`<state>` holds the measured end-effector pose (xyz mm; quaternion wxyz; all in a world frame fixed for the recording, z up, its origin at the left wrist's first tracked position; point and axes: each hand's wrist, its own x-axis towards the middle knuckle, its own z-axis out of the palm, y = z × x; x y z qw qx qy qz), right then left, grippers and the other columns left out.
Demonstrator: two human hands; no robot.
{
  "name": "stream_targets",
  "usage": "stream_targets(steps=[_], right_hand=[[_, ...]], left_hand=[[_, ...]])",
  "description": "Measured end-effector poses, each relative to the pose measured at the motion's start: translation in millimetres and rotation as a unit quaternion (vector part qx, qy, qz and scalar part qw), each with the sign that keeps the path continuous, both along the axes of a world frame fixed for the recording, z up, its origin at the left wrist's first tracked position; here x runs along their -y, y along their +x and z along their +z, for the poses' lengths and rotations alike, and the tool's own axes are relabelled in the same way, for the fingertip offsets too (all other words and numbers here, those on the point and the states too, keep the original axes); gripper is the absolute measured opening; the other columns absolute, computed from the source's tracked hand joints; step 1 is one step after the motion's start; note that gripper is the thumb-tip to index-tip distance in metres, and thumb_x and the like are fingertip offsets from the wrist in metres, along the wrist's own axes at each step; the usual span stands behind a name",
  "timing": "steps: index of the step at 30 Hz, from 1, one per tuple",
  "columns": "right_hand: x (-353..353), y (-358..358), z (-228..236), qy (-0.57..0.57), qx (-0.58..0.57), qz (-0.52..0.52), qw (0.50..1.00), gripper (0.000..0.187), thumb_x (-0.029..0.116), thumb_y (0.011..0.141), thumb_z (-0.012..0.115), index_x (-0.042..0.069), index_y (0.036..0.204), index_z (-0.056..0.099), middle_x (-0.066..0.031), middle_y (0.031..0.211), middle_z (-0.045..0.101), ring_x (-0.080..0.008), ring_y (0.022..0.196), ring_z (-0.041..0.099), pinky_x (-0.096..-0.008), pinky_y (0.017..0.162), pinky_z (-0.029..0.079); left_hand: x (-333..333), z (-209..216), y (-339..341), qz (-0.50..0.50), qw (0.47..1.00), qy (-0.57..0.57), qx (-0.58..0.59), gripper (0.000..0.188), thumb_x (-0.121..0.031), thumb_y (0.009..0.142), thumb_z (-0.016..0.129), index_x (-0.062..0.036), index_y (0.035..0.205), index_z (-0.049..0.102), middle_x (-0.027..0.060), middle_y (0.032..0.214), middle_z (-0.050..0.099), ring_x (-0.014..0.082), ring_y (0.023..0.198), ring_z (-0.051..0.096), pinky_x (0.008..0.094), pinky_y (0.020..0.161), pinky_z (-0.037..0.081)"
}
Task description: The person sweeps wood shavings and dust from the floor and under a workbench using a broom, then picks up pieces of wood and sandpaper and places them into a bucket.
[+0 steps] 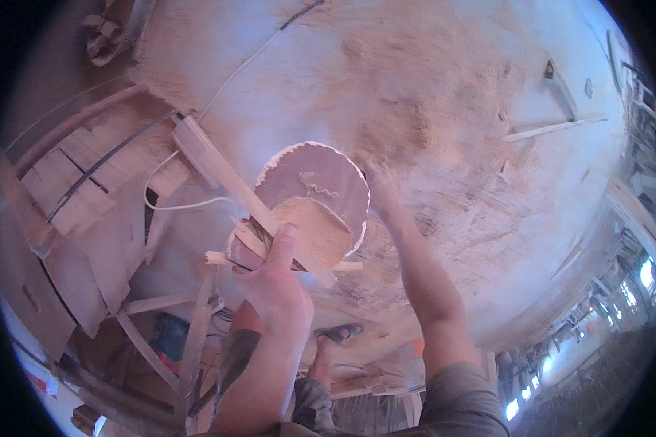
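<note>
Wooden disc: round, flat, reddish-brown with a pale chipped rim; a heap of sawdust sits on its near half. Held up above the sawdust-covered floor, tilted slightly toward the person.
Left hand: fingers and thumb closed around the disc's lower-left edge together with a bundle of thin wood strips; thumb points up along the longest strip, which crosses the disc's face.
Right hand: fingers spread, not gripping anything; lies just beside the disc's right rim, possibly brushing it, contact unclear through blur.
Disc relative to hands: between them, carried by the left alone, right one at its far edge.
Risk, slipping: one hand pinches disc and loose strips at once; I judge a strip could slide out, or the disc could pivot and drop.
Risk, spill: any more tilt likely sheds the sawdust heap.
Risk, splinters: ragged rim and rough strips against bare skin.
Risk, footing: white cable and scattered planks lie on the floor below-left; a trip hazard.
</note>
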<state>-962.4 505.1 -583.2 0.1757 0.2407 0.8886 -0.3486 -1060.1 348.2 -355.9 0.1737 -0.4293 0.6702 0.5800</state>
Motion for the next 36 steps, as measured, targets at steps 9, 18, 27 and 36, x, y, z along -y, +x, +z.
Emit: stream_targets(steps=[9,18,27,36], right_hand=[[5.0,-87.6,-21.1,-0.146,0.028,-0.254,0.956,0.037,0.012,0.078,0.068,0.004,0.114,0.07,-0.0211,0.096,0.073,-0.038,0.094,0.071,-0.0439,0.081,0.055],[-59.9,-122.1,-79.7,0.066,0.031,-0.548,0.833,0.061,0.016,0.069,0.08,-0.003,0.123,0.06,-0.0294,0.125,0.062,-0.0405,0.114,0.064,-0.0445,0.1,0.05],[-39.7,-117.5,-70.5,-0.039,-0.157,-0.503,0.849,0.037,0.006,0.069,0.081,-0.002,0.102,0.067,-0.0173,0.092,0.071,-0.0263,0.088,0.068,-0.0354,0.078,0.053],[-39.5,-118.4,-36.4,-0.034,-0.15,-0.375,0.914,0.049,0.001,0.073,0.071,-0.002,0.122,0.065,-0.0163,0.098,0.072,-0.0278,0.091,0.071,-0.0388,0.08,0.055]], left_hand=[[10.2,-1.2,-33.1,0.052,0.998,-0.039,-0.009,0.049,-0.001,0.088,0.071,0.0011,0.133,0.051,0.0131,0.126,0.059,0.0231,0.113,0.061,0.0365,0.091,0.054],[2.9,-5.0,-40.9,0.088,0.996,0.01,-0.016,0.046,0.003,0.087,0.07,0.0036,0.13,0.052,0.0139,0.126,0.059,0.0224,0.113,0.061,0.035,0.095,0.051],[0.0,-5.9,-49.9,0.066,0.997,0.017,-0.031,0.046,0.003,0.087,0.069,0.0034,0.13,0.052,0.0134,0.125,0.059,0.0217,0.113,0.059,0.0346,0.097,0.049],[4.0,-6.9,-41.2,0.073,0.997,-0.001,-0.012,0.048,0.003,0.087,0.069,0.0051,0.132,0.051,0.0137,0.128,0.059,0.0213,0.114,0.059,0.0345,0.098,0.049]])
